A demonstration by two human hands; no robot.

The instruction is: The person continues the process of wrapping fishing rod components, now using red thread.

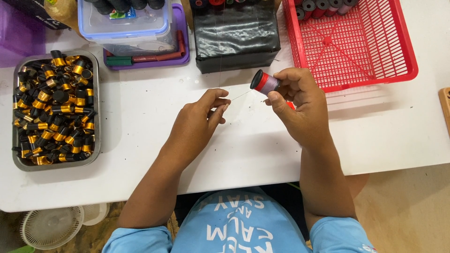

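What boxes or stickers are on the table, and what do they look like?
Clear plastic box: top left, blue-rimmed lid, small colourful label inside.
Black wrapped block: top middle, shiny, rectangular.
Dark carton: top left corner, only partly in view.
No screens or signs.

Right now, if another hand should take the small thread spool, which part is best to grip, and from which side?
Probably the black end cap of the spool, approached from the left. The right hand covers the other end, and the thin thread runs toward the left hand, so come from slightly above it.
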